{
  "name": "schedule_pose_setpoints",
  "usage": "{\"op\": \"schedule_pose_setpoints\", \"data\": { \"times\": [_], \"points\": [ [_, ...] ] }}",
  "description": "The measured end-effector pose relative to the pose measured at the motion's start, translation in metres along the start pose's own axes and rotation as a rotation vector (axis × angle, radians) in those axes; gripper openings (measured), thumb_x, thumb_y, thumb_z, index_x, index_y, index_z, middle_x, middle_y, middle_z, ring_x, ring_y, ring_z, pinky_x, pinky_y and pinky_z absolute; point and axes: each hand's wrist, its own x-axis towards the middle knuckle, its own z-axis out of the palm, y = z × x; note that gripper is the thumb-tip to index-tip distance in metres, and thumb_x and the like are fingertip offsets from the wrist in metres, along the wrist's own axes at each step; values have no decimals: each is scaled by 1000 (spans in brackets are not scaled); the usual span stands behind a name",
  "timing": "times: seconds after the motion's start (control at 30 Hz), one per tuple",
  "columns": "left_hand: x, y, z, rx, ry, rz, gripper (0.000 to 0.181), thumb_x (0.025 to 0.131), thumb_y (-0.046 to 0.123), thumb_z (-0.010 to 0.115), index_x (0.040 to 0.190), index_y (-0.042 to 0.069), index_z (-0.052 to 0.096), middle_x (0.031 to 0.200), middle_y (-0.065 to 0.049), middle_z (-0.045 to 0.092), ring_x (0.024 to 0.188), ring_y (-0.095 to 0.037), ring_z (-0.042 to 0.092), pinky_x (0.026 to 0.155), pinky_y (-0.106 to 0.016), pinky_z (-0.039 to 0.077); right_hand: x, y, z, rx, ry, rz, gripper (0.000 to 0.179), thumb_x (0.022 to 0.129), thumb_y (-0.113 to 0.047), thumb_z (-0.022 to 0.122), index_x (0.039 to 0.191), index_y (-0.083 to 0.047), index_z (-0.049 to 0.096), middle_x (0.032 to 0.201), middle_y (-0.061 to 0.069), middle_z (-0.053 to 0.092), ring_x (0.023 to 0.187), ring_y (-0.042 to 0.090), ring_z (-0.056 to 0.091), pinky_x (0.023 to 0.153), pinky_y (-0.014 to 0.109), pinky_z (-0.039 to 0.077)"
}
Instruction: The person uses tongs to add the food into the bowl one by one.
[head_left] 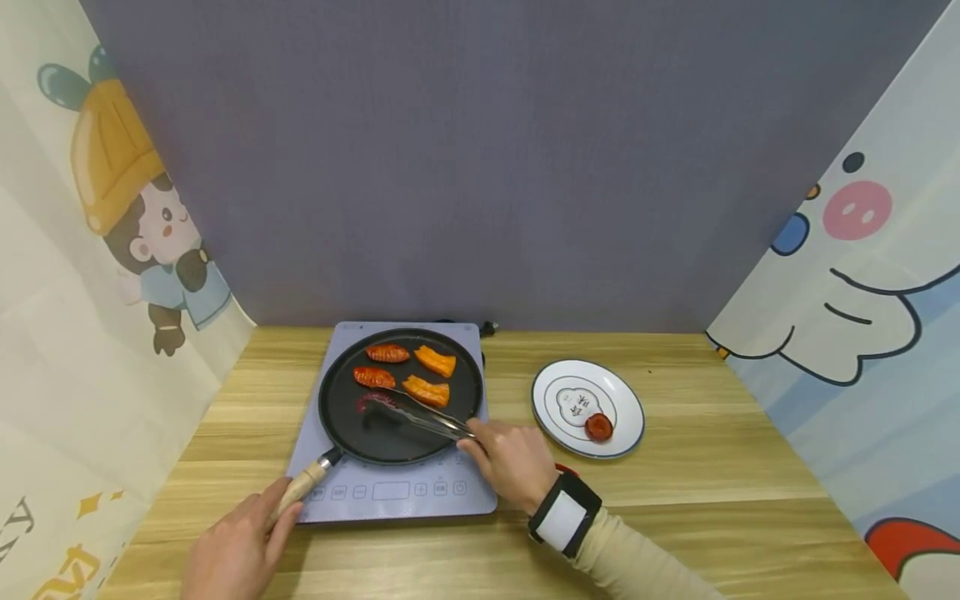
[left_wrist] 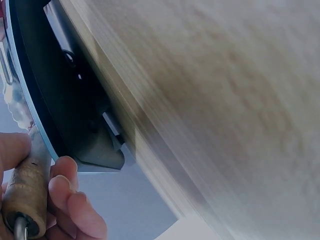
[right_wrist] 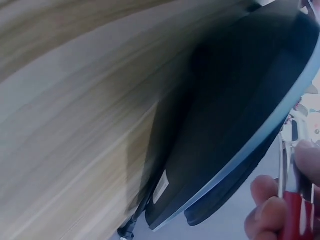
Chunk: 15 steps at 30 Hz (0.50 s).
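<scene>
My left hand grips the wooden handle of a round black frying pan. In my right hand is a pair of metal tongs, with red handles showing in the right wrist view. The tong tips reach low over the pan, at a dark purplish-red curly piece of food; whether they pinch it I cannot tell. Two scored reddish sausages and two orange pieces of food lie in the back half of the pan.
Under the pan is a flat induction cooker with touch buttons along its front. To the right, a white blue-rimmed plate bears one round reddish-brown piece. A grey panel stands behind the wooden table.
</scene>
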Motion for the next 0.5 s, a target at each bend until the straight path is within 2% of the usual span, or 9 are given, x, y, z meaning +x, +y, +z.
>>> {"op": "schedule_pose_setpoints", "data": {
  "times": [0.3, 0.5],
  "points": [
    [-1, -1, 0, -9, 18, 5, 39, 83, 27, 74, 115, 8, 64, 66, 3, 51, 50, -12, 36, 43, -35, 31, 11, -9, 0, -48, -67, 11, 24, 91, -43, 62, 91, -19, 62, 63, -6, 55, 54, 15, 60, 42, 33, 38],
    [0, -1, 1, -5, 17, 1, 39, 83, 27, 74, 115, 8, 64, 65, 3, 49, 50, -12, 35, 43, -34, 29, 18, -13, -4, -80, -105, 25, 26, 91, -44, 62, 83, -19, 59, 58, -6, 51, 49, 13, 56, 39, 32, 34]
  ]
}}
